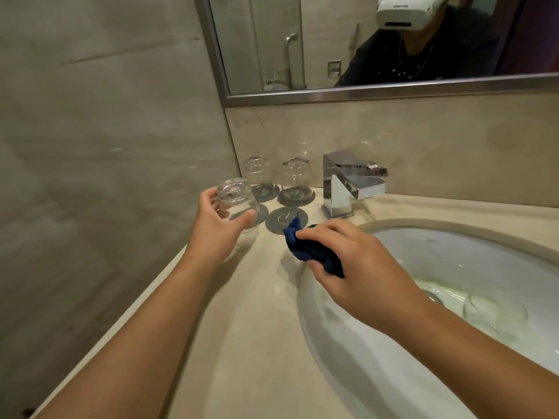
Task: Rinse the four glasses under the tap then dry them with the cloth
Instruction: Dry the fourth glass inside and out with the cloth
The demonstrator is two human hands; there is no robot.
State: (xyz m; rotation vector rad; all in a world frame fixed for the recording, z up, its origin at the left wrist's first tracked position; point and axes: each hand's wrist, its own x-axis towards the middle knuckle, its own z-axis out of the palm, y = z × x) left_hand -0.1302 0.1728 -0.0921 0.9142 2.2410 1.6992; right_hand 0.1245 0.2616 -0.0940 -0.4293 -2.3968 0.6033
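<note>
Currently, your left hand point(217, 225) grips an upturned glass point(237, 204) near the worktop's point(242, 297) back left corner, just above a coaster point(262, 213). Set it down hard or off-centre and it may chip or knock the two glasses behind point(257, 173). It looks clear and thick-based. Your right hand point(354, 267) clamps the blue cloth point(311, 252) at the sink's point(348, 373) left rim.

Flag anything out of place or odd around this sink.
One glass lies low in the sink basin, seemingly on its side in the wet. Two upturned glasses stand at the back, the left hand holds a third glass, and the front coaster is bare. Nothing looks broken.
</note>
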